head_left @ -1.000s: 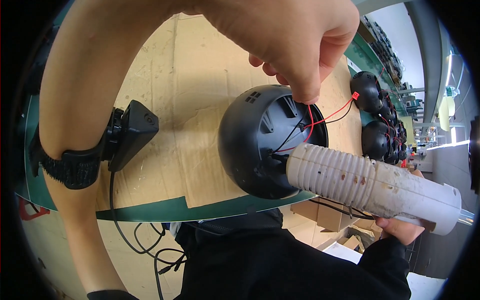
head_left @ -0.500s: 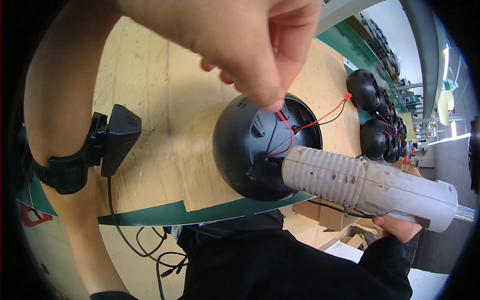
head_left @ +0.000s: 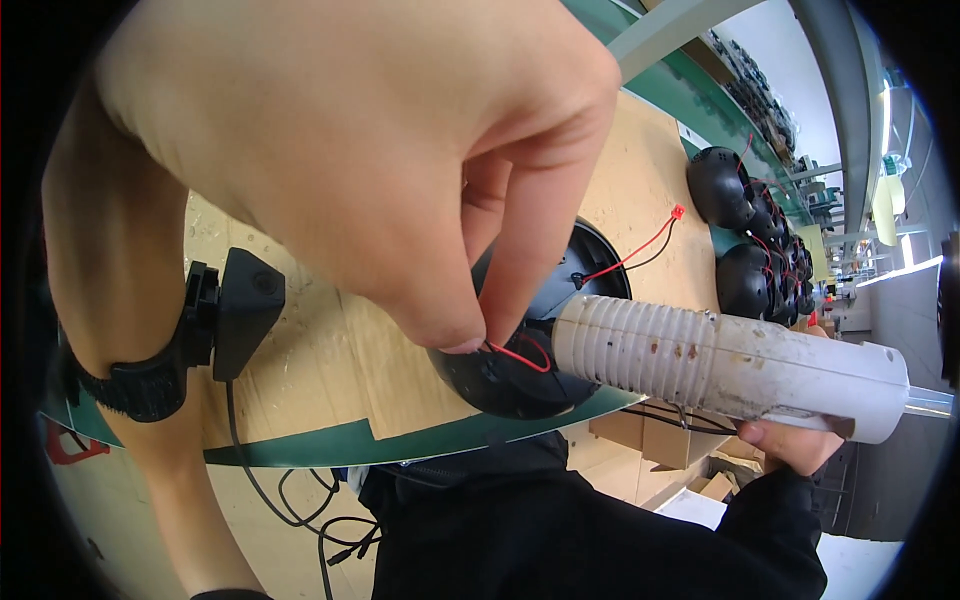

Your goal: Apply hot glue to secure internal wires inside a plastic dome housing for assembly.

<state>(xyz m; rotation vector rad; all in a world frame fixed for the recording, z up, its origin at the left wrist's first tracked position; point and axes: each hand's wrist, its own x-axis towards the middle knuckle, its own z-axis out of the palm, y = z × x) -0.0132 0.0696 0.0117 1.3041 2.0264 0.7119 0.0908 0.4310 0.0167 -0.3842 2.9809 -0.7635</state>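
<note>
Green table [head_left: 300, 450] shows around the edges of a brown cardboard sheet [head_left: 340, 385], with cardboard boxes [head_left: 668, 440] below its near edge and a cluster of black bowls [head_left: 745, 282] off to the right. On the sheet, close to me, lies one black bowl [head_left: 510, 392], its hollow partly hidden by my left hand [head_left: 480, 345]. That hand is pinched, thumb and forefinger pressed together on a red wire [head_left: 522, 361] that loops out just past my fingertips, above the near side of the bowl. Another pair of wires, red and black, runs out over the far rim to a small red plug [head_left: 678, 212]. My right hand [head_left: 800, 448] is closed around a stained white tube [head_left: 735, 360], mostly hidden behind it. Its ribbed end overlaps the bowl; whether they touch, I can't tell. On my left wrist I wear a black box [head_left: 250, 315] on a strap [head_left: 150, 392].
</note>
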